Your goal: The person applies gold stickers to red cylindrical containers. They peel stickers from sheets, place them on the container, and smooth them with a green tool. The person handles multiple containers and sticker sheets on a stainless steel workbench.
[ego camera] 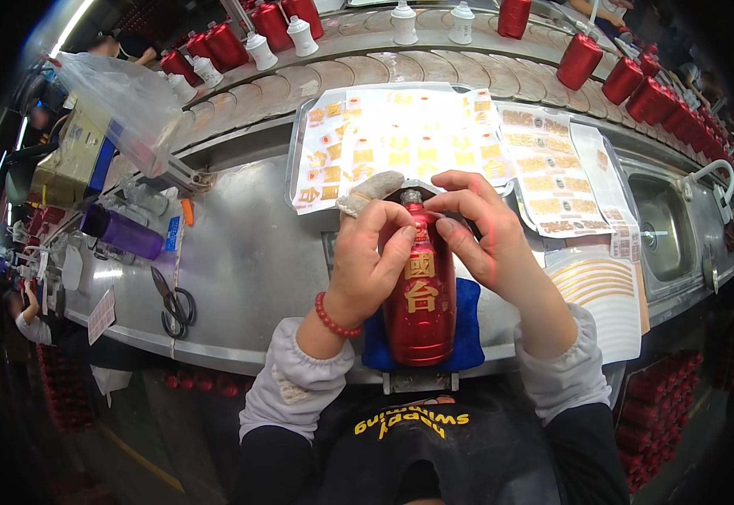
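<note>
A glossy red bottle (420,331) with large gold characters lies on a blue cloth (468,328), its bare neck pointing away from me. The thumb and forefinger of my left hand (370,259) meet at a small emblem (422,232) on the bottle's shoulder. Grey fabric (376,187) appears to cover other fingers of this hand. My right hand (483,233) curves along the other side of the neck and shoulder, fingers spread, thumb beside the emblem; how firmly it grips is unclear. Behind the neck is a grey metal piece (423,185), partly hidden.
Gold sticker sheets (335,151) lie on a tray beyond my hands, more label sheets (550,170) to the right. Scissors (177,306) and a purple bottle (123,232) are at left. A conveyor (367,69) carries red bottles and white pieces (405,25). A sink (663,233) is at right.
</note>
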`<action>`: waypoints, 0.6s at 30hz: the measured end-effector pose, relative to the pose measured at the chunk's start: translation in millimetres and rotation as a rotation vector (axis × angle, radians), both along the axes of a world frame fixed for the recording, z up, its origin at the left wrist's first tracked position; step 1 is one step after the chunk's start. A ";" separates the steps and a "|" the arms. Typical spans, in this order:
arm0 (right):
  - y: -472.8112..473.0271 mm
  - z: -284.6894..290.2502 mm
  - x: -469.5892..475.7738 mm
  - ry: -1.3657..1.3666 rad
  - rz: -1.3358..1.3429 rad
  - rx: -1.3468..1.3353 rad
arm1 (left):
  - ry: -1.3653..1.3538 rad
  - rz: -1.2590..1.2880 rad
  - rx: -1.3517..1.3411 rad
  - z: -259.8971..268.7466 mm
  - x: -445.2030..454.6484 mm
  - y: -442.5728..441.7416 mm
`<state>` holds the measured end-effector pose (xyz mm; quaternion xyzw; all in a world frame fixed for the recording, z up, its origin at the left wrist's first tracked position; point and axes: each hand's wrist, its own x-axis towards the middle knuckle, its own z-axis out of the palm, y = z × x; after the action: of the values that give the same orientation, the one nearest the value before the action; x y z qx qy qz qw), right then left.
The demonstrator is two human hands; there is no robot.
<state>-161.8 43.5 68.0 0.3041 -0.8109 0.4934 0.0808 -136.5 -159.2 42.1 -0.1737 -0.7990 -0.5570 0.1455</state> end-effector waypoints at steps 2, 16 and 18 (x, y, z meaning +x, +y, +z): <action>-1.2 1.2 3.1 -0.026 0.027 0.001 | 0.003 -0.020 0.016 2.2 0.6 -0.6; -7.9 3.7 1.3 0.020 0.006 0.049 | 0.128 0.033 -0.190 9.5 1.7 0.3; -6.1 3.6 -0.2 -0.014 0.030 0.020 | 0.091 0.029 -0.181 9.9 1.7 0.4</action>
<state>-162.0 37.5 71.6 0.3138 -0.8117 0.4884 0.0646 -134.8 -158.7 52.0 -0.1996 -0.8410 -0.4719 0.1736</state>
